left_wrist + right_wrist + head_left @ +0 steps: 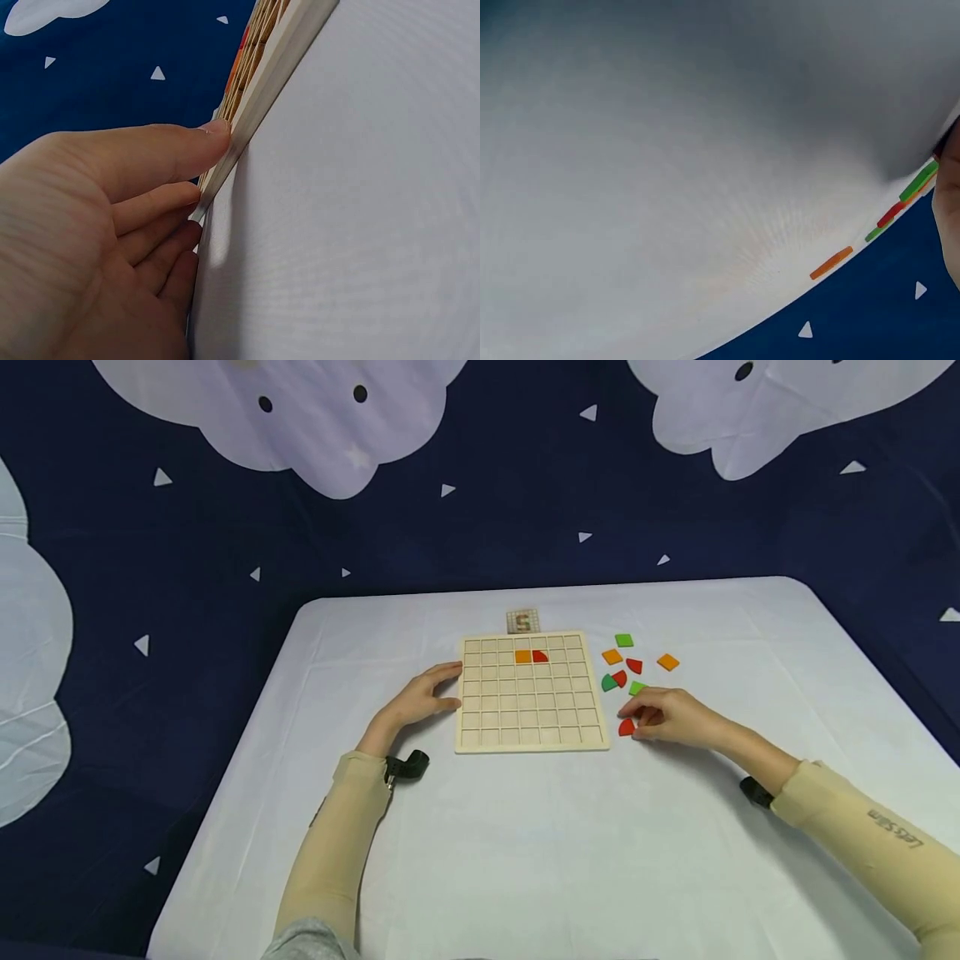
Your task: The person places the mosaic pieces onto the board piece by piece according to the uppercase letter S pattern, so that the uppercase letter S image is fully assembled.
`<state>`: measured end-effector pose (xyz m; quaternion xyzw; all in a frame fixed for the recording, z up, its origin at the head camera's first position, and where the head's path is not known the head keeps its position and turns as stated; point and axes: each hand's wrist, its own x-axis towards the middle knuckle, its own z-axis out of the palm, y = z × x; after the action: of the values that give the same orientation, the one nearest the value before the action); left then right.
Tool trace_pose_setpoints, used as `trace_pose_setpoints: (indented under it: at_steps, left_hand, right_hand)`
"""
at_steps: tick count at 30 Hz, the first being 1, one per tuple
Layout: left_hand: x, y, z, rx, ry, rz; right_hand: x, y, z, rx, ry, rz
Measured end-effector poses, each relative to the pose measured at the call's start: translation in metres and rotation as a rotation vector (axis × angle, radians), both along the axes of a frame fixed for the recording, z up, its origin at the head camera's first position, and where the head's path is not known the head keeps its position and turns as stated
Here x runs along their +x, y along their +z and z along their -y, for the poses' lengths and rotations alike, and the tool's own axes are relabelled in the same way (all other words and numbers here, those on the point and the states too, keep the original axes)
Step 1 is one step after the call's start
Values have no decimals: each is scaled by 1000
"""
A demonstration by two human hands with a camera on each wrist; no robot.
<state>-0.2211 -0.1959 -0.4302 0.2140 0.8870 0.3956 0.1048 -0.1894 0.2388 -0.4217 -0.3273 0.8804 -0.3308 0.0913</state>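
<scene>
A pale wooden grid board (531, 749) lies flat on the table. In its second row sit an orange square tile (522, 657) and a red quarter-circle tile (540, 657), side by side. My left hand (420, 697) rests at the board's left edge, thumb and fingers spread along it. The left wrist view shows the thumb (202, 146) against the wooden rim (259, 90). Right of the board, my right hand (675, 717) pinches another red quarter-circle tile (626, 727) between thumb and bent fingers. In the right wrist view only part of the hand (951, 202) shows.
Loose tiles lie right of the board: green squares (624, 640), orange squares (667, 662), red pieces (634, 666) and a dark green piece (608, 682). A small patterned card (522, 621) lies behind the board. Dark cloud-print cloth (525, 527) hangs past the table's far edge.
</scene>
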Motion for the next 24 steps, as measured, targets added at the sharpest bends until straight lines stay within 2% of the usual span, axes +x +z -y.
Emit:
trace_pose_setpoints:
  at_steps: [5, 11, 15, 20, 24]
  left_hand:
    - [1, 1, -1, 1, -5, -8]
    - [0, 0, -1, 9, -9, -11]
    - [1, -1, -1, 6, -2, -5]
    - [1, 0, 0, 4, 5, -6]
    - [1, 1, 0, -4, 5, -12]
  right_hand:
    - [2, -1, 2, 0, 33, -89]
    - [2, 2, 2, 23, 33, -118]
    - [-3, 14, 3, 29, 0, -117]
    - [-17, 35, 6, 8, -52, -114]
    - [-30, 44, 9, -1, -61, -159]
